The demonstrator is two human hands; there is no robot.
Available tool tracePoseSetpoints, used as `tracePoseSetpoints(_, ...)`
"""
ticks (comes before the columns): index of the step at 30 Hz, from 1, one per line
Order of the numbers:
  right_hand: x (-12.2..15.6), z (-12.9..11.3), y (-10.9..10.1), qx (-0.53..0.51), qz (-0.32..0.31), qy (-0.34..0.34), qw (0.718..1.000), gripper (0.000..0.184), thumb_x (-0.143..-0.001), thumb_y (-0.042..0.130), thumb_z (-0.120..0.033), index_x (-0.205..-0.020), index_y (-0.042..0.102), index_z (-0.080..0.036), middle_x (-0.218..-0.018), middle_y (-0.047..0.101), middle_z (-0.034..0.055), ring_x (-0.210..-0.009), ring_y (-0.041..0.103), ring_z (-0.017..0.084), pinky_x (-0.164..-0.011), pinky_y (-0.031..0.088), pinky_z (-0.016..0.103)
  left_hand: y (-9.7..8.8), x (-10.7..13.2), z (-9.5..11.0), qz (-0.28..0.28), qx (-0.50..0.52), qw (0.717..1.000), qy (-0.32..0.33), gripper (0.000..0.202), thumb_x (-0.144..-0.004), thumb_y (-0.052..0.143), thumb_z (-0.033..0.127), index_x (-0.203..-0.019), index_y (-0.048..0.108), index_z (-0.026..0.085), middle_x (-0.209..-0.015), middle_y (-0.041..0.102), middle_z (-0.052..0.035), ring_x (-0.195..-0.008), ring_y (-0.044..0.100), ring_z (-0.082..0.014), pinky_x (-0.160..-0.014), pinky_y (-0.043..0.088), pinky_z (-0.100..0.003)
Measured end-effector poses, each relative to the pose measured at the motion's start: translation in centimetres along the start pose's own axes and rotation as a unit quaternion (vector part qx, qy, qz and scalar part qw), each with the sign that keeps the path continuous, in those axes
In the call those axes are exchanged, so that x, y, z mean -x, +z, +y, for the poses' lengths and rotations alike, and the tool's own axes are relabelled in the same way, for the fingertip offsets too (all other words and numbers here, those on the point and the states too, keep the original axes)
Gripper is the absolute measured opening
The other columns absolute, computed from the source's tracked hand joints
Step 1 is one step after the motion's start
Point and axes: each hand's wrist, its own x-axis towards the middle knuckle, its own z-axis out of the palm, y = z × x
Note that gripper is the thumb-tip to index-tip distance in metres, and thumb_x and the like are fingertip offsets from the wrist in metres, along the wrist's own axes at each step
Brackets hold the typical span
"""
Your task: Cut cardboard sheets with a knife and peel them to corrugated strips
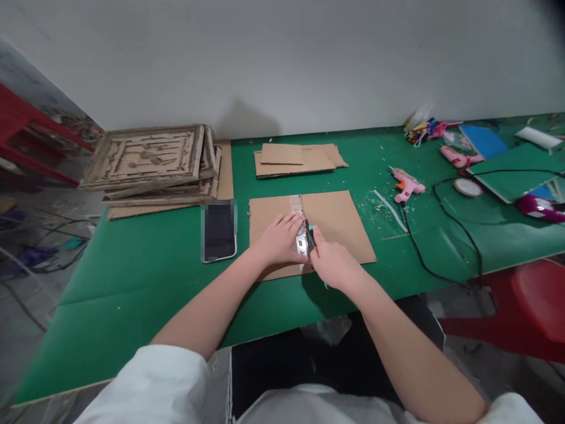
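a flat, rectangular sheet of plain brown cardboard (339, 227) lies on the green-covered table (154, 282), straight in front of the person. across it, running roughly from the far edge to the near edge, is a narrow, shiny, see-through ruler (301, 244). the left hand (282, 240) lies palm down over the ruler and the cardboard, thumb spread away from the fingers, gripping nothing. the right hand (330, 259) is closed around a slim green-and-black hand tool (312, 237), forefinger stretched along it, right beside the ruler's right edge; the tip is too small to make out.

just beyond the sheet are stacked brown cardboard pieces (318, 160), with a smaller rectangular cardboard piece (281, 154) on top. near the sheet's left side lies a dark-screened phone with a pale edge (219, 229), and behind it a pile of brown decorated cardboard frames (145, 156). to the right are a whitish, thin, bent stick (391, 211) and a pink glue gun with an orange trigger (408, 185), its black cable (417, 253) trailing toward the near edge. farther right sit a round white-faced roll (468, 188) and a glossy purple object (541, 209).
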Motion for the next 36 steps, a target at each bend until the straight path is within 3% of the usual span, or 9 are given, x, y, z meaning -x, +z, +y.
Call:
tracePoseSetpoints(10,1.0,-0.1,-0.1,-0.008,-0.006,-0.012,1.0,0.06,-0.086,0.024,-0.027,-0.14,0.009,-0.008,-0.08,0.064,0.013,-0.068,0.058,0.023,-0.059,0.037,0.03,0.1,-0.1,0.0,-0.016,-0.004,1.0,-0.003,0.105,-0.062,0.038,0.076,-0.138,0.015,0.007,-0.145,0.017,-0.0142,-0.134,0.011,-0.028,-0.108,0.006,-0.041)
tracePoseSetpoints(22,2.0,-0.4,0.3,0.0,-0.014,0.003,1.0,0.057,-0.086,0.026,-0.028,-0.139,0.016,-0.008,-0.078,0.064,0.0126,-0.069,0.06,0.023,-0.059,0.037,0.031,0.0,-0.1,-0.1,-0.022,-0.001,1.0,-0.005,0.105,-0.061,0.04,0.075,-0.138,0.014,0.008,-0.146,0.016,-0.0138,-0.134,0.011,-0.0273,-0.108,0.005,-0.041)
tracePoseSetpoints(36,3.4,-0.6,1.0,0.04,-0.012,0.002,0.999,0.058,-0.086,0.025,-0.026,-0.139,0.012,-0.005,-0.078,0.065,0.0146,-0.068,0.06,0.025,-0.058,0.038,0.032,0.1,-0.1,-0.1,-0.021,0.007,1.0,-0.009,0.104,-0.062,0.038,0.076,-0.138,0.015,0.009,-0.146,0.015,-0.0139,-0.134,0.011,-0.0266,-0.108,0.004,-0.04)
